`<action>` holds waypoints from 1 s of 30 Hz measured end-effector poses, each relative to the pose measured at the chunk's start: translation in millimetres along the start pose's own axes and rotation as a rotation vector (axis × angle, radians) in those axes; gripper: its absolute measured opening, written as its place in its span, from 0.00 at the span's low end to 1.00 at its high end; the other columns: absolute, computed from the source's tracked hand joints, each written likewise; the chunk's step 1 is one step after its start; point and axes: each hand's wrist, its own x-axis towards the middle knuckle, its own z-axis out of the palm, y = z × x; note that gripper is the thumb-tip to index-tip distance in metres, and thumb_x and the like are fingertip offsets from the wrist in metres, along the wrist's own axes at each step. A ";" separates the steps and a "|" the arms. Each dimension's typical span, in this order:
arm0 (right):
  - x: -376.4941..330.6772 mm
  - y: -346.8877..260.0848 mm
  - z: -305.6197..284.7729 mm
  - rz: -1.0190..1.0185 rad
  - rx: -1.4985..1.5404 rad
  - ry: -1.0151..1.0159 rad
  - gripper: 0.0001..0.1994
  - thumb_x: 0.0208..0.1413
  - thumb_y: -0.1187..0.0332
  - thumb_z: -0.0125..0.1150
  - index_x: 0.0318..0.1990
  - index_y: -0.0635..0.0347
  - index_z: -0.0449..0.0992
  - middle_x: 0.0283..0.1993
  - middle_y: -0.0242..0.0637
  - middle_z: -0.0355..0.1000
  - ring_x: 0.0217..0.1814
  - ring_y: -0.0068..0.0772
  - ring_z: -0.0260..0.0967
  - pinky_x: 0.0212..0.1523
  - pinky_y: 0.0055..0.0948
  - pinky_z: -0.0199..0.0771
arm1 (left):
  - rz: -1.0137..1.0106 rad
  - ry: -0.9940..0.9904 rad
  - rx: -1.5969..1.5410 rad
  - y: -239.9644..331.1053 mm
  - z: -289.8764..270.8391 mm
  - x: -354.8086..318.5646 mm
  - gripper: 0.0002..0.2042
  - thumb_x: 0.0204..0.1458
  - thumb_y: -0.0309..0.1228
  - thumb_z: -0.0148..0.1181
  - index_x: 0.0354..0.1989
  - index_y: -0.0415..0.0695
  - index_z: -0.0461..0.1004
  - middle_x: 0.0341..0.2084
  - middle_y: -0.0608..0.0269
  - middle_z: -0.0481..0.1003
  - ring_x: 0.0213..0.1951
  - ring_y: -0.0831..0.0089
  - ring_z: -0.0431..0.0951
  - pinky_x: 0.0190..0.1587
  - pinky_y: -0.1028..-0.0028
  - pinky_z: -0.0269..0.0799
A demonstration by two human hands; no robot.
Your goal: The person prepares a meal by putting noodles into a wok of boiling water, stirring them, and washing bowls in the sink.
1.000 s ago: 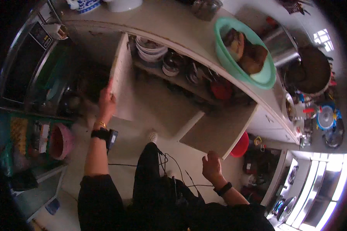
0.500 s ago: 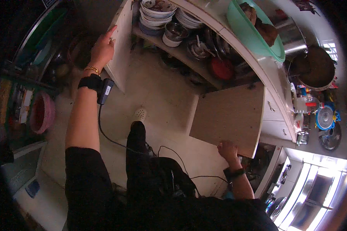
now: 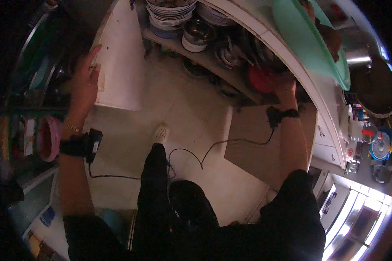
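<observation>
The left door [image 3: 119, 65] of a low cabinet stands swung out, and my left hand [image 3: 85, 85] grips its outer edge, its fingers partly behind the door. My right hand [image 3: 285, 89] reaches into the right side of the cabinet, next to a round red dish or lid [image 3: 260, 79]. Shade hides its fingers, so whether they touch the red thing does not show. The open right door [image 3: 252, 130] lies below my right forearm. On the cabinet shelf [image 3: 172, 42] are stacked white plates [image 3: 172, 17], a metal bowl on white bowls [image 3: 197, 35], and more bowls with spoons [image 3: 231, 54].
A green basin [image 3: 307, 43] holding brown lumps stands on the counter [image 3: 287, 56]. A dark round pan [image 3: 374, 85] and a small blue fan [image 3: 380, 145] are farther right. To the left, a pink basket [image 3: 49, 138] sits by a rack. Black cables [image 3: 191, 150] hang from my wrists across the floor.
My right hand has left the right door's edge and moved forward into the cabinet. My left hand has shifted left and back, with the left door swung wider.
</observation>
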 end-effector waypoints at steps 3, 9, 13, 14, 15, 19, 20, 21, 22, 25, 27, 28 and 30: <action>62.1 -32.1 -40.1 -0.405 -0.267 -0.243 0.22 0.54 0.59 0.53 0.55 0.54 0.65 0.54 0.39 0.66 0.55 0.41 0.63 0.50 0.40 0.69 | -0.008 -0.015 -0.106 19.0 10.0 5.6 0.20 0.54 0.21 0.44 0.57 0.47 0.63 0.53 0.54 0.64 0.54 0.62 0.64 0.54 0.70 0.58; 75.0 -39.6 -15.6 -0.916 -1.601 -0.011 0.24 0.55 0.53 0.49 0.57 0.54 0.63 0.58 0.41 0.61 0.60 0.42 0.58 0.57 0.40 0.61 | -0.103 -0.081 0.039 37.7 -3.1 0.4 0.20 0.54 0.20 0.42 0.57 0.44 0.62 0.55 0.55 0.63 0.57 0.63 0.62 0.57 0.70 0.55; 98.9 -50.8 -73.0 -0.898 -1.886 0.195 0.24 0.57 0.52 0.45 0.58 0.52 0.62 0.63 0.43 0.56 0.64 0.44 0.54 0.61 0.41 0.56 | -0.172 -0.136 -0.022 39.5 1.2 9.9 0.21 0.53 0.20 0.41 0.57 0.45 0.62 0.56 0.55 0.62 0.58 0.63 0.60 0.59 0.69 0.54; 100.0 -50.6 -79.9 -0.900 -1.893 0.221 0.24 0.57 0.52 0.46 0.58 0.52 0.62 0.63 0.43 0.56 0.64 0.44 0.54 0.60 0.41 0.57 | -0.170 -0.145 -0.015 37.3 5.1 10.8 0.21 0.52 0.19 0.41 0.57 0.45 0.62 0.56 0.55 0.62 0.59 0.63 0.60 0.59 0.68 0.54; 93.5 -42.0 -61.9 -0.875 -1.847 0.272 0.23 0.57 0.54 0.46 0.58 0.52 0.62 0.61 0.46 0.58 0.61 0.45 0.57 0.59 0.42 0.59 | -0.186 -0.143 0.020 36.9 -0.1 7.1 0.22 0.52 0.19 0.41 0.57 0.45 0.62 0.56 0.55 0.62 0.60 0.63 0.59 0.60 0.68 0.53; 76.5 -37.7 -76.8 -0.980 -1.855 0.249 0.20 0.58 0.58 0.45 0.56 0.52 0.64 0.56 0.48 0.63 0.56 0.47 0.62 0.55 0.43 0.63 | -0.226 -0.190 0.057 41.9 -6.5 9.2 0.22 0.52 0.19 0.42 0.57 0.45 0.62 0.56 0.55 0.62 0.60 0.63 0.59 0.60 0.67 0.53; 65.4 -40.3 -76.7 -1.025 -1.869 0.221 0.19 0.58 0.58 0.46 0.55 0.52 0.65 0.55 0.48 0.64 0.55 0.48 0.63 0.55 0.43 0.63 | -0.207 -0.189 0.048 41.1 -8.3 9.6 0.21 0.52 0.19 0.41 0.57 0.45 0.62 0.56 0.56 0.62 0.60 0.62 0.59 0.60 0.67 0.53; 43.0 -38.0 -49.4 -0.937 -1.673 0.168 0.19 0.58 0.58 0.45 0.54 0.55 0.66 0.54 0.47 0.65 0.54 0.48 0.63 0.54 0.43 0.64 | -0.196 -0.182 0.049 39.2 -10.8 7.1 0.20 0.53 0.19 0.41 0.56 0.44 0.62 0.56 0.56 0.62 0.60 0.62 0.59 0.60 0.67 0.53; 40.9 -26.5 -44.6 -0.865 -1.591 0.139 0.19 0.58 0.58 0.45 0.53 0.56 0.66 0.53 0.47 0.66 0.54 0.49 0.64 0.54 0.43 0.64 | -0.202 -0.206 0.042 31.3 -2.3 7.6 0.20 0.53 0.19 0.41 0.56 0.44 0.62 0.56 0.56 0.62 0.60 0.62 0.59 0.60 0.67 0.53; 33.4 -13.9 -66.8 -0.493 0.033 0.183 0.19 0.57 0.58 0.48 0.51 0.60 0.67 0.50 0.43 0.68 0.52 0.42 0.65 0.50 0.38 0.67 | -0.126 -0.172 0.083 38.1 -4.1 8.9 0.20 0.54 0.19 0.41 0.56 0.44 0.62 0.55 0.56 0.63 0.59 0.61 0.60 0.59 0.67 0.55; 5.2 -1.3 -84.3 -0.628 -0.518 0.346 0.19 0.54 0.57 0.51 0.47 0.60 0.70 0.40 0.40 0.71 0.42 0.28 0.68 0.40 0.27 0.69 | -0.056 -0.168 0.098 40.8 -2.1 10.9 0.20 0.54 0.19 0.41 0.56 0.47 0.62 0.54 0.54 0.63 0.57 0.60 0.61 0.57 0.66 0.57; -36.8 4.3 -46.7 -0.234 -0.188 0.378 0.17 0.52 0.58 0.52 0.45 0.60 0.71 0.36 0.38 0.71 0.37 0.25 0.68 0.35 0.24 0.69 | -0.053 -0.163 0.107 40.4 -3.3 7.9 0.20 0.54 0.19 0.41 0.56 0.47 0.62 0.54 0.54 0.63 0.57 0.60 0.61 0.57 0.66 0.57; -111.7 38.3 -43.1 -0.222 -0.336 0.378 0.13 0.49 0.63 0.53 0.37 0.62 0.73 0.31 0.38 0.71 0.30 0.26 0.66 0.30 0.24 0.67 | -0.077 -0.161 0.050 52.3 -1.4 10.0 0.20 0.55 0.20 0.41 0.56 0.51 0.62 0.52 0.49 0.62 0.54 0.56 0.63 0.55 0.65 0.59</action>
